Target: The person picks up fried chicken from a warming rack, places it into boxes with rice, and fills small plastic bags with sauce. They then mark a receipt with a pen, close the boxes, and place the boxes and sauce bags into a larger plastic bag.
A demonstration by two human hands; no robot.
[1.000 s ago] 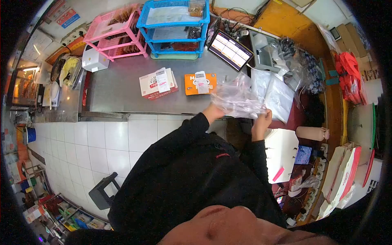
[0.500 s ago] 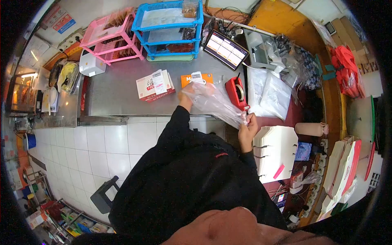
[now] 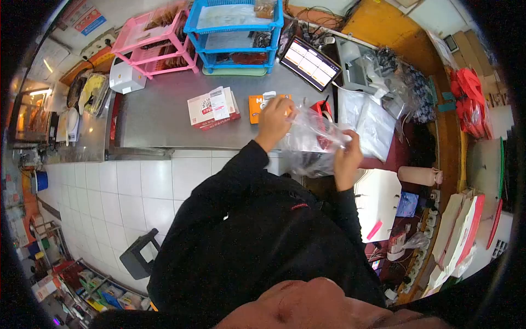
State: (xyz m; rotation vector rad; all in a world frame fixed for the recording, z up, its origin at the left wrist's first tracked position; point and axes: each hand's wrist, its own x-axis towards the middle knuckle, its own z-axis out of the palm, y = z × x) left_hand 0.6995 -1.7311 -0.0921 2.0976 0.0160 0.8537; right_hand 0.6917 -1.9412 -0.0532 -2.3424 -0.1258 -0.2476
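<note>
A clear plastic bag (image 3: pixel 309 140) is stretched between my two hands, its lower part hanging over the counter's front edge. My left hand (image 3: pixel 276 122) is closed on the bag's upper left side, just in front of an orange box (image 3: pixel 256 108). On the bag's right side, my right hand (image 3: pixel 347 159) pinches the plastic. Behind the bag, a red tape dispenser (image 3: pixel 322 108) is partly covered by it. Left of the orange box sits a white and red box (image 3: pixel 200 112) with a paper slip (image 3: pixel 219 103) on top.
A tablet (image 3: pixel 310 63) leans at the back of the metal counter (image 3: pixel 159 123). Blue trays (image 3: pixel 235 27) and a pink rack (image 3: pixel 159 46) stand behind the boxes. Flat plastic bags (image 3: pixel 375 129) and stacked white cartons (image 3: pixel 378 200) lie to the right; a black stool (image 3: pixel 139 255) is on the floor.
Both hands have shifted right, the right one also upward. The bag has spread and now hangs lower between them, covering more of the tape dispenser and less of the orange box.
</note>
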